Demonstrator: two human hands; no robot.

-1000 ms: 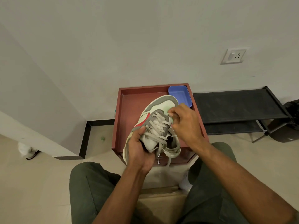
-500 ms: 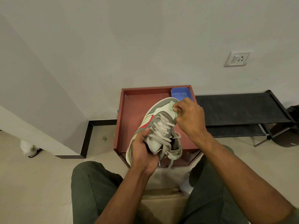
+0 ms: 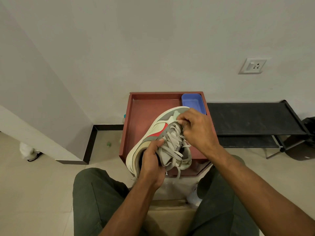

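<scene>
**Sneaker held over the bench, both hands on it**

A person sits with knees apart in dark green trousers (image 3: 95,193) and holds a white and grey sneaker (image 3: 153,132) with a red side stripe in the air, just above the front of a red-brown bench (image 3: 144,116) with a raised rim. The sneaker is tilted, with its sole turned to the left, its toe pointing away toward the wall and its heel toward the person.

The left hand (image 3: 151,166) grips the heel end, fingers wrapped round the collar and the thumb lying up by the lower laces (image 3: 172,143). The right hand (image 3: 197,128) has its fingers curled at the toe end of the lacing, pinching a lace there. Loose lace ends (image 3: 178,172) dangle below the shoe.

A blue container (image 3: 193,101) sits in the far right corner of the bench, just beyond the toe. A low black rack (image 3: 252,116) stands to the right against the wall, below a wall socket (image 3: 253,65).
</scene>
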